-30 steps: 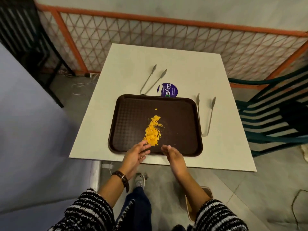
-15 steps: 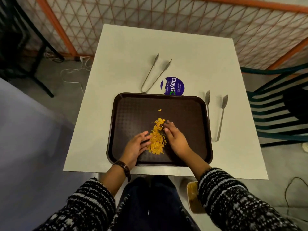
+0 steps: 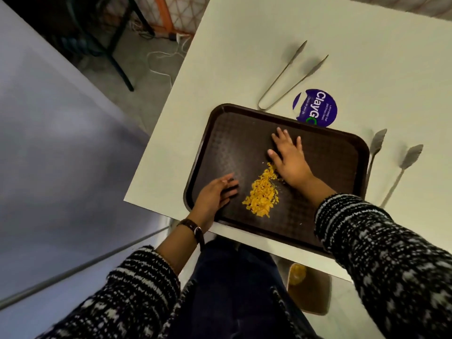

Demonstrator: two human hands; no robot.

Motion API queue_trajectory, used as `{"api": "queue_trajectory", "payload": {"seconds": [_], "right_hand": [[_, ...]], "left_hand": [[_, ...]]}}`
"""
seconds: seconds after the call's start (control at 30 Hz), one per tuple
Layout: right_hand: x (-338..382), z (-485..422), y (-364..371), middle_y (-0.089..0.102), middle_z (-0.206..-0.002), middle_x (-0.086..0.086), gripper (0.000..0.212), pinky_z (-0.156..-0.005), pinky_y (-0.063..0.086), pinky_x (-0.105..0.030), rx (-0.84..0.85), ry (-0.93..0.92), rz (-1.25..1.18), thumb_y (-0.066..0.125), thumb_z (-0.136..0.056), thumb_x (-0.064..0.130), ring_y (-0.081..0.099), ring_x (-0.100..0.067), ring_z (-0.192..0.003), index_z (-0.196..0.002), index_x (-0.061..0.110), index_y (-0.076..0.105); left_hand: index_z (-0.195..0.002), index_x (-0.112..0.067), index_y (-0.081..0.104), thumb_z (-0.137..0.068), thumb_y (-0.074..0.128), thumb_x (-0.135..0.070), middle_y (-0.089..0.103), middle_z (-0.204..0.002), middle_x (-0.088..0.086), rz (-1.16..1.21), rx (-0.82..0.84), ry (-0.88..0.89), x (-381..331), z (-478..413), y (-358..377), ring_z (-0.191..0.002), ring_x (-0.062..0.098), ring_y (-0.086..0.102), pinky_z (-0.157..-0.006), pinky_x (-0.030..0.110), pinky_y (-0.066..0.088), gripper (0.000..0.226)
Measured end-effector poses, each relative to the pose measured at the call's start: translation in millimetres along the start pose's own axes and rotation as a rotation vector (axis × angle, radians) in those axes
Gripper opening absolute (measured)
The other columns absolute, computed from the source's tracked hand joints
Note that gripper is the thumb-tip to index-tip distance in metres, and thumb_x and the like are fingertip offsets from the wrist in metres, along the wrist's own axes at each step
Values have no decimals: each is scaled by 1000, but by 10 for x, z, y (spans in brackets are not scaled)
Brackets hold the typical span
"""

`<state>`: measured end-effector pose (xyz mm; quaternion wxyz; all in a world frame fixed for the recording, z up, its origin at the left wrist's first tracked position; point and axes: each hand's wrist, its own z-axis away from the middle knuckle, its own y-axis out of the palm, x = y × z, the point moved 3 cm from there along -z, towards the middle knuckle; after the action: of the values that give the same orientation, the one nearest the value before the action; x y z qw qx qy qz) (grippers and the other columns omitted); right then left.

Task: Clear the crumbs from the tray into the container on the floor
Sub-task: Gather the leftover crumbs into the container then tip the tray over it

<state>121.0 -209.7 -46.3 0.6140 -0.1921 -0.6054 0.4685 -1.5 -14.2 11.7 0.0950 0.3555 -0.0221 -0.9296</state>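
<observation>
Container (image 3: 310, 298) sat on the floor under the near tabletop edge, a few yellow bits already inside. Left hand (image 3: 215, 193) lay on the tray (image 3: 318, 216) near its left rim, fingers straight and together, a gap from the crumbs (image 3: 263, 192). Crumbs were heaped mid-tray. Right hand (image 3: 289, 159) was flat at the heap's far end, fingers spread, heel touching the heap.

Judgement: step was raking strays into the heap. Best to keep the right palm low and drag toward the near rim, with the left hand as a wall so nothing skids onto the tabletop (image 3: 244, 57), then tip over the container.

Versus half a second back: the right hand had reached farther up the tray, the lone far crumb no longer showed, and the left hand had come off the heap. The view had tilted, so more of the container showed.
</observation>
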Motion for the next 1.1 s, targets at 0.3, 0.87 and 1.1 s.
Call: {"api": "queue_trajectory", "payload": {"seconds": [0.3,0.87,1.1], "right_hand": [[345,721,351,28,-153,-5,63,-120,1,-32,222,-238,-169,22,-94,46,15,-9,-143,-142,8,35],[388,760,411,22,-155,-5,50,-118,-6,-28,72,-119,-214,29,-98,30,8,-8,-143,-144,10,31],[332,1043,261,29,-151,2,47,-119,3,-25,-152,154,-427,34,-98,25,20,-11,-143,-143,10,35]], "left_hand": [[-121,-18,55,-97,35,-24,62,-118,3,47,-15,-8,54,4,36,-100,14,61,-85,22,45,31],[-126,-15,52,-98,35,-24,63,-115,2,45,-11,6,80,-55,-15,-99,12,62,-88,23,45,34],[-124,-9,54,-96,40,-13,61,-121,12,-71,-44,75,98,-82,66,-102,20,60,-94,29,46,31]]}}
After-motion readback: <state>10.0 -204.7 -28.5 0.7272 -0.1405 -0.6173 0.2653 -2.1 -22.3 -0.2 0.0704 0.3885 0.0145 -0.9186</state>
